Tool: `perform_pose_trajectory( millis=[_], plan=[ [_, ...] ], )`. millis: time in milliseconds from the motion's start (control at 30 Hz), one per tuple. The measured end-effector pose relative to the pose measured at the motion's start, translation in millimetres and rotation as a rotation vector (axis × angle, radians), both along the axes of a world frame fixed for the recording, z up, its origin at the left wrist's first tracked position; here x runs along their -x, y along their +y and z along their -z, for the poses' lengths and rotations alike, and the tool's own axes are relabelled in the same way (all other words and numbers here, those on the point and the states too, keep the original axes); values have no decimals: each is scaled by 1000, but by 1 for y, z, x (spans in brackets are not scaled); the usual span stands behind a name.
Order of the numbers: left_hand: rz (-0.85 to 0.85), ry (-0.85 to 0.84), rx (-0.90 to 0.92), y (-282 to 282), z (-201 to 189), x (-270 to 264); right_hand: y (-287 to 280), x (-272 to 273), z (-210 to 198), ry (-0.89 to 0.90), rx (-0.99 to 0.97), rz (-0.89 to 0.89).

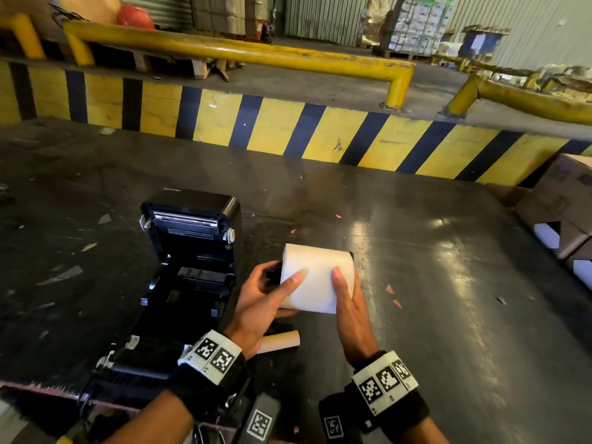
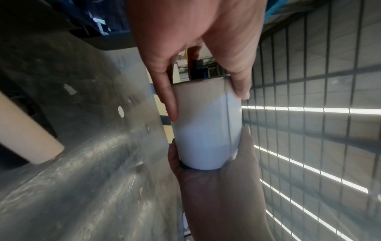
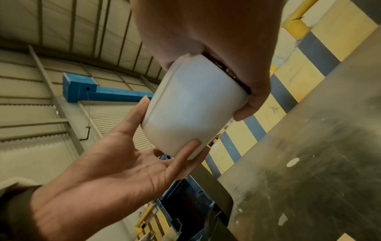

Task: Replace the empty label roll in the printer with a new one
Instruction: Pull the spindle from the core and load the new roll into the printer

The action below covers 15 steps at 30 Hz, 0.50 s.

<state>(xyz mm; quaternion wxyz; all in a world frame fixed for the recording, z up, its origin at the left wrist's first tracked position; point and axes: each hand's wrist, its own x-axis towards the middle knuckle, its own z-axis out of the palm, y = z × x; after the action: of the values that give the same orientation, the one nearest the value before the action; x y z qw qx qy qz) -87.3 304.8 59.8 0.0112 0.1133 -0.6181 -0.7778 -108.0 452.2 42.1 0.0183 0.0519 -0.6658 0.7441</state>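
I hold a white label roll (image 1: 317, 277) in both hands, just above the table and to the right of the printer. My left hand (image 1: 283, 285) grips its left end, thumb on top, where a black part (image 1: 273, 274) sticks out. My right hand (image 1: 347, 283) grips the right end with its thumb lying along the paper. The roll (image 2: 206, 130) fills the middle of the left wrist view, and the roll (image 3: 191, 104) shows the same way in the right wrist view. The black printer (image 1: 192, 251) stands with its lid raised and its bay bare. An empty cardboard core (image 1: 278, 342) lies on the table under my left wrist.
The dark metal table (image 1: 416, 283) is scuffed and littered with small paper scraps. A yellow-and-black striped barrier (image 1: 288, 123) runs along its far edge. Cardboard boxes (image 1: 563, 213) sit at the right edge.
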Motion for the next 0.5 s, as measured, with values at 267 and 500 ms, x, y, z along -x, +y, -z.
perform_pose_trajectory(
  millis=[267, 500],
  plan=[
    [150, -180, 480, -14, 47, 49, 36, 15, 24, -231, 153, 77],
    [643, -317, 1673, -17, 110, 94, 59, 13, 40, -333, 155, 128]
  ],
)
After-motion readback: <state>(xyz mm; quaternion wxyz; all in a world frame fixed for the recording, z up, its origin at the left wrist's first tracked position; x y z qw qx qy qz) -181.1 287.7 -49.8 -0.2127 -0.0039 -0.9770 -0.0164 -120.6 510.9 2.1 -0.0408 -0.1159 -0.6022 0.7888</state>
